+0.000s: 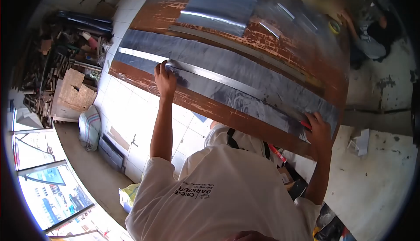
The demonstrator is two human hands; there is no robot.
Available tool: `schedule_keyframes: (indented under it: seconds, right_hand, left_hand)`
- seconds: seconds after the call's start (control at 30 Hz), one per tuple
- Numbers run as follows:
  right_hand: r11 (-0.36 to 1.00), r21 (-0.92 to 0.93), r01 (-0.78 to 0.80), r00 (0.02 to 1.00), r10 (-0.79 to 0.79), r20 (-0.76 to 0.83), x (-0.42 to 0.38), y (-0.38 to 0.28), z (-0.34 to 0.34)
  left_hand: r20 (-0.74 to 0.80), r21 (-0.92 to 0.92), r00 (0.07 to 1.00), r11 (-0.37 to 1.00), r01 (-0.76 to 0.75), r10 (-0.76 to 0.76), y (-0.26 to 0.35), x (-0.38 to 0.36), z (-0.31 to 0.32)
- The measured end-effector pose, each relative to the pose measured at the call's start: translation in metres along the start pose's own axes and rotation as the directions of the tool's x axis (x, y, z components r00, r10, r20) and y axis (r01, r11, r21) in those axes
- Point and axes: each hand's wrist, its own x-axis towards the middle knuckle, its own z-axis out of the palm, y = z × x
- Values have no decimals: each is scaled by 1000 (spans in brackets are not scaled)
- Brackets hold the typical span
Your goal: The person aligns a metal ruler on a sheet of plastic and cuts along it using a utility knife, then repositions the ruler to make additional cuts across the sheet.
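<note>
A long grey sheet (pixel 210 57) with a smudged surface lies across the brown worktable. Along it runs a shiny metal straightedge (pixel 210 74). My left hand (pixel 165 80) presses down on the straightedge toward its left part, fingers bent and close together. Near the sheet's right end, my right hand (pixel 319 129) is closed around a slim red tool (pixel 306 125). Most of that tool is hidden by the fingers, so its exact kind does not show.
The worn brown table (pixel 199 110) also bears a shiny grey sheet piece (pixel 218 7), clear plastic film and a yellow tape roll (pixel 334 27). Another person (pixel 369 40) is at the far right. Scrap wood (pixel 72 90) and a white sack (pixel 89 127) stand left.
</note>
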Motion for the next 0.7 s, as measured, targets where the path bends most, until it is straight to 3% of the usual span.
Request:
schedule_keyframes:
  seconds: [0.07,0.23,0.33,0.4,0.43,0.47,0.53,0.7]
  right_hand:
    - [999,-45,-6,1000,6,-5,1,-15,-16]
    - [993,-110,-54,997,60,52,-3,-5,-7]
    - [995,-77,-58,998,56,-29,-6,3,-1]
    - [999,-33,-37,998,35,-45,-6,4,-1]
    - [999,-34,-39,998,38,-41,-5,3,-1]
    - [999,-22,-45,998,44,-43,-3,1,-3]
    - [998,-14,-59,997,58,-44,4,-4,-5]
    - [994,37,-98,993,100,-58,24,-22,-8]
  left_hand:
    - [-44,-12,958,959,282,-282,-1,6,-1]
    - [-64,-2,906,908,419,-419,-14,26,-1]
    - [-72,-35,904,907,420,-422,-25,38,1]
    - [16,-371,734,678,635,-679,-29,45,0]
    - [90,-684,656,432,587,-749,-27,47,1]
    - [97,-683,656,429,591,-749,-28,50,1]
    - [119,-911,595,151,384,-795,-30,57,5]
    - [324,-877,610,13,481,-723,-40,84,-1]
